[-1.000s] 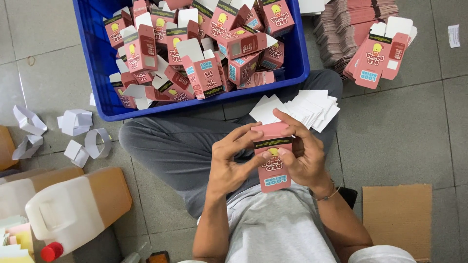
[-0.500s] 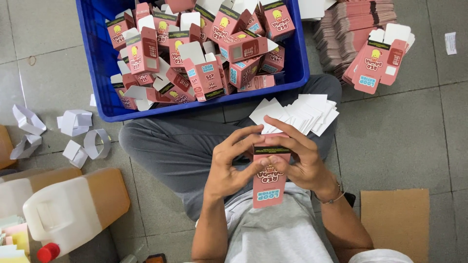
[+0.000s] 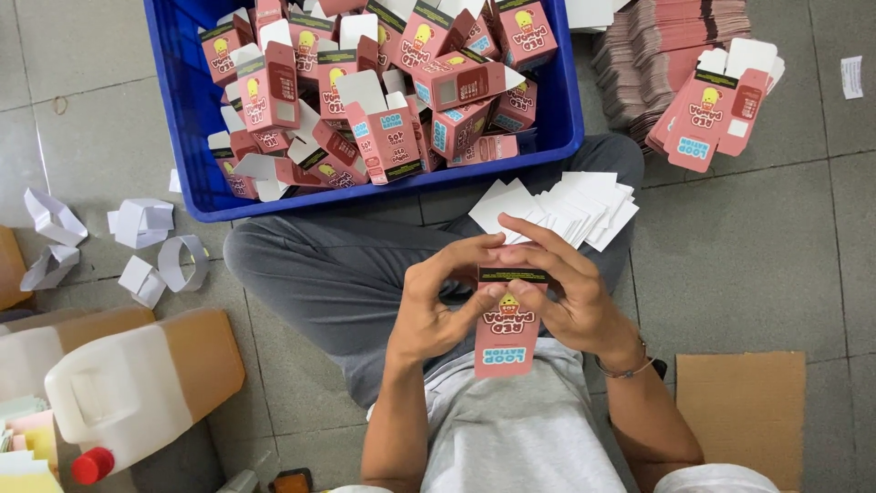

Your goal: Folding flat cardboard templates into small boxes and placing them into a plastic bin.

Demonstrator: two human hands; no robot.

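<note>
I see a pink carton point(image 3: 509, 330) with a black top band, yellow cartoon figure and light-blue label patch. Blue crate point(image 3: 182, 119) holds more pink cartons point(image 3: 365, 91), white flaps showing. Flat pink stack point(image 3: 675, 55) beside it. White card inserts point(image 3: 566, 208) on dark grey trousers point(image 3: 338, 283). Light grey shirt point(image 3: 520, 429). Translucent white jug point(image 3: 128, 393), red cap point(image 3: 91, 464). Grey tiled floor point(image 3: 748, 246), brown cardboard point(image 3: 744, 411).

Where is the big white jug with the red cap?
In the head view, the white plastic jug lies at lower left on the floor, beside the person's knee.
</note>
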